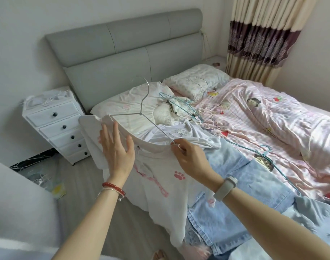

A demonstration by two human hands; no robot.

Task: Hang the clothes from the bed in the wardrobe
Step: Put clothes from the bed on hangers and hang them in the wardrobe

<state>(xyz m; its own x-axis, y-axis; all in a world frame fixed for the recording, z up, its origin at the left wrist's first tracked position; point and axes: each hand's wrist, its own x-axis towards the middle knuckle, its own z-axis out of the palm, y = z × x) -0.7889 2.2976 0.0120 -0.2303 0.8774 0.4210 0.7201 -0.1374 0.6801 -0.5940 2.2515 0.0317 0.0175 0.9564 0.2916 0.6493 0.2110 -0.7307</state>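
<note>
No words or numbers can be read anywhere; the white shirt (pixel 160 177) and the bed sheet (pixel 263 113) show only pictures.

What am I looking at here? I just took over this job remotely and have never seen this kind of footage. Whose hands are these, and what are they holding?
There is no machine here: a person wears one camera on the head, looking forward and down, so you see their own two arms. The left hand, with straight fingers, presses flat on the shoulder of a white T-shirt with pink paw prints. The right hand pinches the end of a wire hanger, part of which already sits inside the shirt's collar. Below lies the bed with a pink striped cover, light blue jeans, more clothes and a tangle of spare hangers. A white drawer unit stands beside the bed.
</note>
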